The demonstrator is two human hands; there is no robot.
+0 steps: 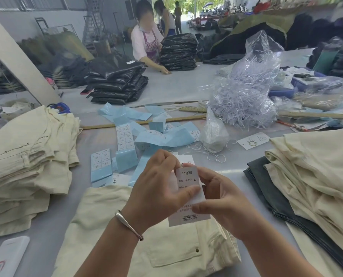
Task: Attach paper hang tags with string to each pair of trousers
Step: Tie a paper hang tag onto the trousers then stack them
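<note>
Both hands hold a white paper hang tag [188,177] printed "1103#" and "L", raised above a folded cream pair of trousers [146,236] that lies in front of me. My left hand [158,188], with a silver bangle on the wrist, pinches the tag's top edge and its thumb lies across the face. The fingers of my right hand [220,200] grip the tag's right side and lower part. Loose white strings [210,154] lie on the table just beyond the hands. Another tag [253,141] rests further right.
A stack of cream trousers [26,156] stands at the left, and another pile of cream and grey ones [306,186] at the right. Blue sticker sheets [146,134] and a clear bag of plastic fasteners [246,92] lie ahead. A person sorts black bagged garments [116,82] across the table.
</note>
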